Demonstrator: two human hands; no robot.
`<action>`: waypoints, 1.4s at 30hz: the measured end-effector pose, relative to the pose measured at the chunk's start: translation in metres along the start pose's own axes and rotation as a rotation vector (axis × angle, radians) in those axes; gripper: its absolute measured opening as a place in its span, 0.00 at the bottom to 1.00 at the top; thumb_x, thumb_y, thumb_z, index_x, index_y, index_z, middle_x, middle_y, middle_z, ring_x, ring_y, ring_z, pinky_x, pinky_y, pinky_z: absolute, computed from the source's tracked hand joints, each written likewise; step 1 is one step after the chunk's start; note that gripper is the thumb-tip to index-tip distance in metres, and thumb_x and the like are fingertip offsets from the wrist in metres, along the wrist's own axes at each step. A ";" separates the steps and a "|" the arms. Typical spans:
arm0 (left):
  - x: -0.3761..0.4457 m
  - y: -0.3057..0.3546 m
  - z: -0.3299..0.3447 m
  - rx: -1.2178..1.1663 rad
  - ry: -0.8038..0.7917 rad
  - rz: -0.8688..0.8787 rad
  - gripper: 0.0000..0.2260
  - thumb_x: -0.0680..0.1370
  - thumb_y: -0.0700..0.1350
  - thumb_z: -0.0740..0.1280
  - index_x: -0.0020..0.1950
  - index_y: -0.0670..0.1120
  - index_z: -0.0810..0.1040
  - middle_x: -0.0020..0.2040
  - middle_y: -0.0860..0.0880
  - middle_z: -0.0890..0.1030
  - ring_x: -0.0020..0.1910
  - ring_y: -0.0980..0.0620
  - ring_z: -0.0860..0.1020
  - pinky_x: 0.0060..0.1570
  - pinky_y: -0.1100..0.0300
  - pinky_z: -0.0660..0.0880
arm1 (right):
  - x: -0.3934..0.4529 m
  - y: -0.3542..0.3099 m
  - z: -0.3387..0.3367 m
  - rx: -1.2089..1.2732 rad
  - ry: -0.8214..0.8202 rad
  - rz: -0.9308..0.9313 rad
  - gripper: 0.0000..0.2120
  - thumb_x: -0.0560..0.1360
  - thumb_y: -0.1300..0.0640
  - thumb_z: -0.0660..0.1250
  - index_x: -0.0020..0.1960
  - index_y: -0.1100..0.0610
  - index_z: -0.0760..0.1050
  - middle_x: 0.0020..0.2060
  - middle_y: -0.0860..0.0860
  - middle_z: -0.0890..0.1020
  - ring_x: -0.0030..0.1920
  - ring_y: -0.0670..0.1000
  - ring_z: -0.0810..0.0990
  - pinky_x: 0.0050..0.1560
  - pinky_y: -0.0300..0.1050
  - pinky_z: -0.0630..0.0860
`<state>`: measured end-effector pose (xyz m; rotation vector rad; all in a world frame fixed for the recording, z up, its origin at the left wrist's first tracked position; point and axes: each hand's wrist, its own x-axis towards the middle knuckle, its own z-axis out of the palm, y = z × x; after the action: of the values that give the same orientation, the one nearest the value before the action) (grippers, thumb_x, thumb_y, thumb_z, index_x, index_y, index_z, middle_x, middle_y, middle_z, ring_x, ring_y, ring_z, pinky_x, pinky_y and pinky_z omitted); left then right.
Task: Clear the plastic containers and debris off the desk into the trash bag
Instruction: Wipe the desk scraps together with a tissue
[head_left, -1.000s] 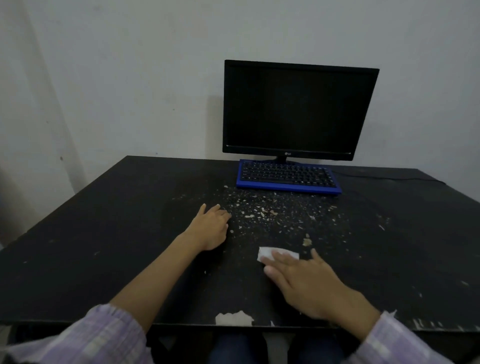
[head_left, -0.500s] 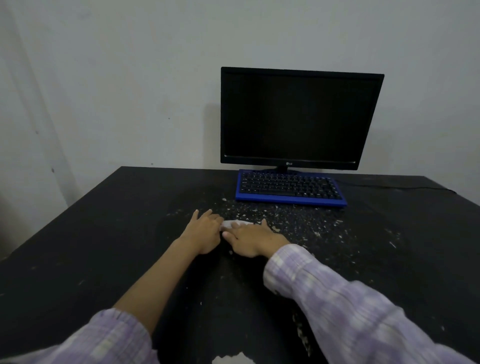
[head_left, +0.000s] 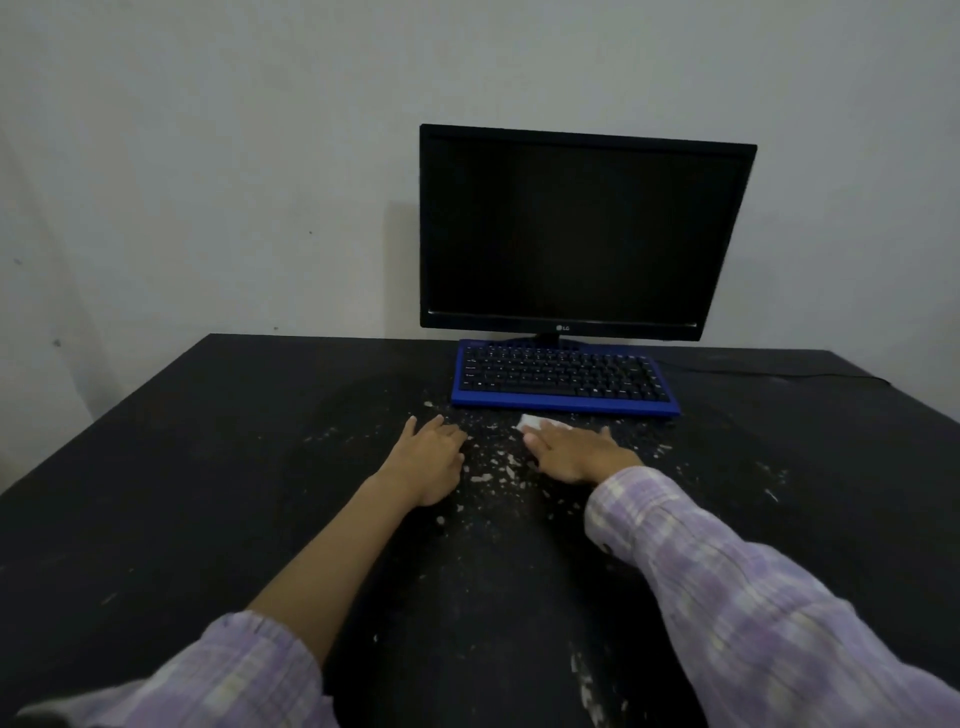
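**Hands Flat Amid Crumbs on Dark Desk**

A person in a lilac checked shirt leaned over a black desk (head_left: 218, 467), both hands laid palm-down among pale debris (head_left: 493, 467) scattered in front of a blue keyboard (head_left: 563, 376). The left hand (head_left: 428, 462) rested on the desktop with its fingers straight and close together, holding nothing. The right hand (head_left: 574, 449) lay just beside the keyboard's near edge, its fingers extended and pressing flat on a small white scrap (head_left: 532, 422), one corner of which showed past the fingertips. Most of the flakes lay between the two hands, with thinner traces trailing toward the desk's near edge and off to the right. A dark, switched-off monitor (head_left: 582, 228) stood behind the keyboard against a plain pale wall (head_left: 208, 156).
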<state>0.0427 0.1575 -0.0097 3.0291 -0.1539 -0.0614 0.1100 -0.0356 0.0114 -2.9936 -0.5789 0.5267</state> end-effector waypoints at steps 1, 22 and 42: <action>0.002 0.006 0.001 -0.005 -0.003 0.013 0.21 0.82 0.47 0.53 0.75 0.45 0.60 0.76 0.46 0.61 0.77 0.47 0.52 0.74 0.44 0.46 | -0.004 0.012 0.000 0.007 0.002 0.039 0.25 0.80 0.40 0.41 0.76 0.42 0.49 0.77 0.49 0.52 0.76 0.57 0.55 0.72 0.65 0.41; -0.017 0.075 0.011 0.178 0.012 0.119 0.21 0.82 0.47 0.53 0.75 0.45 0.61 0.75 0.47 0.63 0.76 0.48 0.55 0.74 0.45 0.46 | -0.110 0.033 0.049 -0.074 0.088 -0.165 0.23 0.81 0.42 0.43 0.76 0.40 0.51 0.77 0.43 0.53 0.75 0.52 0.57 0.73 0.63 0.40; 0.018 0.032 0.008 0.106 0.060 -0.112 0.25 0.80 0.48 0.56 0.76 0.44 0.56 0.75 0.46 0.61 0.76 0.48 0.55 0.73 0.43 0.46 | 0.015 -0.025 0.006 -0.019 0.058 -0.264 0.23 0.82 0.49 0.47 0.76 0.47 0.53 0.76 0.53 0.57 0.75 0.56 0.56 0.73 0.65 0.46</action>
<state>0.0573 0.1229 -0.0150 3.1388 0.0178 0.0302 0.1123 -0.0069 0.0040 -2.8726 -0.9600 0.4155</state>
